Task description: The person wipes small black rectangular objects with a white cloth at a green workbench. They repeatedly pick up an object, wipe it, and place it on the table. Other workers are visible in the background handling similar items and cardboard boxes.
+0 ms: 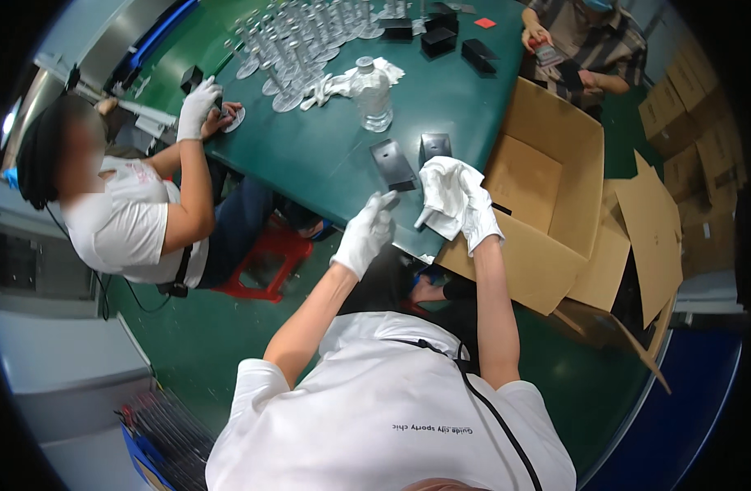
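Note:
My left hand (365,236), in a white glove, has its fingers curled at the near lower edge of a black bent bracket (389,162) with a small hole, seemingly pinching it. White-gloved too, my right hand (482,217) grips a crumpled white cloth (446,190) over the table's near right corner. Just beyond the cloth stands a second black bracket (435,146), its lower part covered. The cloth hides most of my right fingers.
On the green table (326,155) are a clear bottle (372,94), white rags (334,87), several clear round-based stands (289,61) and black parts (438,41). An open carton (539,180) adjoins its right edge. Co-workers handle parts at left (138,204) and far right (584,49). A red stool (269,262) stands left.

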Demonstrator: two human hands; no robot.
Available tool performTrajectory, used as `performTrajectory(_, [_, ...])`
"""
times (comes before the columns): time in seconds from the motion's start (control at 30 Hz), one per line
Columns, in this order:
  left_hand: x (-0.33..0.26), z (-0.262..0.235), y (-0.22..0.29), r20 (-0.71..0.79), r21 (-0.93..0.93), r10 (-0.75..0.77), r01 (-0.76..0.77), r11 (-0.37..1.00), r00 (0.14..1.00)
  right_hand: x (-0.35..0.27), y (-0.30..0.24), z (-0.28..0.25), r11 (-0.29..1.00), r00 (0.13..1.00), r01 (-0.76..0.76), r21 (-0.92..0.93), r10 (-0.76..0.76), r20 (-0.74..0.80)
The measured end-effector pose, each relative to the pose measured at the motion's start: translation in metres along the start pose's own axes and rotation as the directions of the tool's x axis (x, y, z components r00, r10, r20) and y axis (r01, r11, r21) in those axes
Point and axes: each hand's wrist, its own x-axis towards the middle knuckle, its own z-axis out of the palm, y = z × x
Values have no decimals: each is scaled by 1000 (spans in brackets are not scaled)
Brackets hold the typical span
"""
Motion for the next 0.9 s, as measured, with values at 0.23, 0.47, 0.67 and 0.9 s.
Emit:
performTrajectory(0.23, [53, 49, 1, -121, -424, -115, 54, 904, 986, 8, -3, 11, 974, 978, 64, 218, -104, 179])
performTrajectory(0.47, [39, 51, -2, -240, 684, 495, -216, 697, 835, -18, 4, 8, 687, 944, -268, 675, 46, 327])
performTrajectory(0.67, [33, 25, -18, -147, 937, 569, -71, 343, 809, -42, 21, 26, 833, 914, -360, 420, 224, 339])
performTrajectory(0.9, [35, 18, -3, 23, 998, 621, -59, 37, 783, -85, -17, -5, 919, 947, -158, -362, 245, 209])
